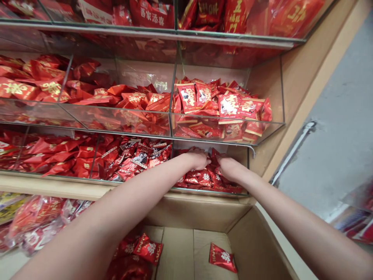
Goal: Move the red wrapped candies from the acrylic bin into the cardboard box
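Note:
My left hand (199, 158) and my right hand (229, 168) both reach into the lower right clear compartment, among small shiny red candy packets (202, 177) with white and gold print. A dark red packet (214, 155) stands up between the two hands, close to the right fingertips. The left fingers bend downward onto the packets, slightly blurred. Most of the right fingers are hidden by the hand and the packets. Below my arms, an open cardboard box (201, 213) holds a pile of similar red packets (148, 249) at its left and a single packet (223, 257) at its right.
Clear dividers split the shelves into compartments of red packets (52, 153). A clear front panel (227, 130) of the shelf above overhangs my hands. The wooden side panel (303, 105) and a grey wall (344, 116) bound the right. Bagged goods (40, 217) lie lower left.

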A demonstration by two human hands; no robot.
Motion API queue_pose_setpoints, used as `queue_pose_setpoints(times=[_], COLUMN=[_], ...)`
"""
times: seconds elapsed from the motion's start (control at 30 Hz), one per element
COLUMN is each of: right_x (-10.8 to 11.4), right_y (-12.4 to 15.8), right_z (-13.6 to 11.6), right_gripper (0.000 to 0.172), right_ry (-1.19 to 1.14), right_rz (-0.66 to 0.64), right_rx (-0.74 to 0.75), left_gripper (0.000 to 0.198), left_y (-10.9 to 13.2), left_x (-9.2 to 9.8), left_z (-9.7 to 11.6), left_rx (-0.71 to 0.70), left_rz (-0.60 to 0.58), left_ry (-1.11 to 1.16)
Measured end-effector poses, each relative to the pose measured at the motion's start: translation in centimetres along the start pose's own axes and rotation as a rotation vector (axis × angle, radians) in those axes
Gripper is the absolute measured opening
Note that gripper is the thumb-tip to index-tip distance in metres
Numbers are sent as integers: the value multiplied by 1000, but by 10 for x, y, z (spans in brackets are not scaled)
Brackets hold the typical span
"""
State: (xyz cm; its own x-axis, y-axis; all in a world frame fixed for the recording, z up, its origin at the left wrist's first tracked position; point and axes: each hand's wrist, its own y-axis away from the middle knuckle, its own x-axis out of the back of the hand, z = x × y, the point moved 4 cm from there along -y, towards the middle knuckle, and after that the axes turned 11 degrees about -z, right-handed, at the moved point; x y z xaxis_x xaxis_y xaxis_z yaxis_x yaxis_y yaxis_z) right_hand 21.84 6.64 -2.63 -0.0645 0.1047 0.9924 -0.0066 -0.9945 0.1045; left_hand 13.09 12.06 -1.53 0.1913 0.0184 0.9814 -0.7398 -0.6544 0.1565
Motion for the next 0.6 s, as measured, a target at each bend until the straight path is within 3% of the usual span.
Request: queue_pose_setpoints(times=[0.13,0.33,0.43,0.6], right_x=[0,0,2,2], right_y=[-4,-7,-4,-3], right_z=[-4,0,-2,-7], right_gripper=[31,41,48,38], right_ry=[15,-30,-2,61], right_rz=[-32,-6,-31,-49], right_rx=[1,24,24,-39], left_gripper=[39,54,50,45], left_y=[0,-2,-6,-12], left_x=[-4,-2,-1,-2], left_z=[2,1,5,7], left_rx=[20,-45,-104,-85], left_rz=[9,37,69,84], left_ry=[6,8,-6,4])
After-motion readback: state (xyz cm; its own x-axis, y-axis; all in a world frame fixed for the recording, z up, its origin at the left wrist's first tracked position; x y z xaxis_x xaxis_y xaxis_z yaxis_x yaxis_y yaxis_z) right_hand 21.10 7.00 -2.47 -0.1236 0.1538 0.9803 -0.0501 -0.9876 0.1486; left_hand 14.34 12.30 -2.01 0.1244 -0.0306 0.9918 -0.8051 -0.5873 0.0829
